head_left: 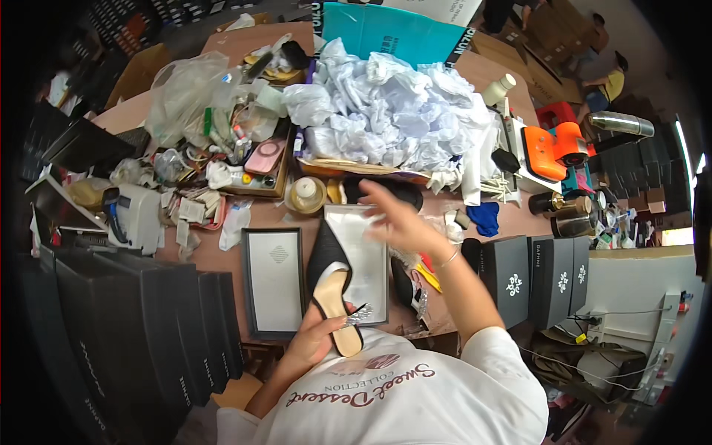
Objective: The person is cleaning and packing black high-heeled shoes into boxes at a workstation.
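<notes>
Resting in left hand [308,343] (black shoe [331,285])

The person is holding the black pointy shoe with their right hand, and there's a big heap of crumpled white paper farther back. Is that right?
Not quite: the head view shows the left hand holding the black pointy shoe. The right hand is open and apart from it. The big heap of crumpled white paper is indeed farther back.
</notes>
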Demonstrator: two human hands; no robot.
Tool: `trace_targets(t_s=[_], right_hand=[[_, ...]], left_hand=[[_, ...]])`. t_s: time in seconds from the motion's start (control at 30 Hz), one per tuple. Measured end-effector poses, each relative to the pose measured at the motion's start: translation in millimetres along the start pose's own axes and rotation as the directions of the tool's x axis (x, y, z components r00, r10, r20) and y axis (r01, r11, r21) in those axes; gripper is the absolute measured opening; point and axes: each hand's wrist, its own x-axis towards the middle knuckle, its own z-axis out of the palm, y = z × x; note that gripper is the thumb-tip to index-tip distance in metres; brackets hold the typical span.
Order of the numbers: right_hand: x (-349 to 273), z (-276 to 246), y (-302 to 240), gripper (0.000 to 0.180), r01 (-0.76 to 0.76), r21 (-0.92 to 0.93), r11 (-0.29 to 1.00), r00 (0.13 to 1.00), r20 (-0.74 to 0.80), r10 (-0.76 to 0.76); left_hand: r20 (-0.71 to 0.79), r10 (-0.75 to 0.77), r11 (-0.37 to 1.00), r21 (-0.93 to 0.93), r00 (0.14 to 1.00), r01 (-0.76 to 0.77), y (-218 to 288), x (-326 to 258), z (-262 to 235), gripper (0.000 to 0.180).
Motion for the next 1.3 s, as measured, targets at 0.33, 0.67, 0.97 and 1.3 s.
trace_targets(t_s=[0.33, 0.67, 0.97, 1.3], right_hand=[[65.3, -157.7, 141.6, 0.02, -0.185, -0.899, 0.398, 0.944, -0.05, 0.327], [79.0, -137.5, 159.0, 0.027, -0.193, -0.979, 0.068, 0.887, -0.145, 0.44], [73.8, -162.8, 180.8, 0.017, -0.115, -0.977, 0.18, 0.946, -0.052, 0.319], [30.2, -148.9, 57.3, 0.032, -0.138, -0.311, 0.941, 0.957, -0.286, 0.045]], left_hand=[[-0.026, -0.07, 0.994, -0.081, 0.997, 0.068, 7.1, 21.5, -17.2, 0.066], [-0.002, -0.127, 0.988, -0.091, 0.992, 0.126, 8.9, 40.4, -15.9, 0.063], [-0.005, -0.096, 0.989, -0.118, 0.995, 0.094, 4.4, 30.3, -17.7, 0.062], [0.045, -0.045, 0.991, -0.123, 0.998, 0.05, -2.5, 7.5, -6.7, 0.06]])
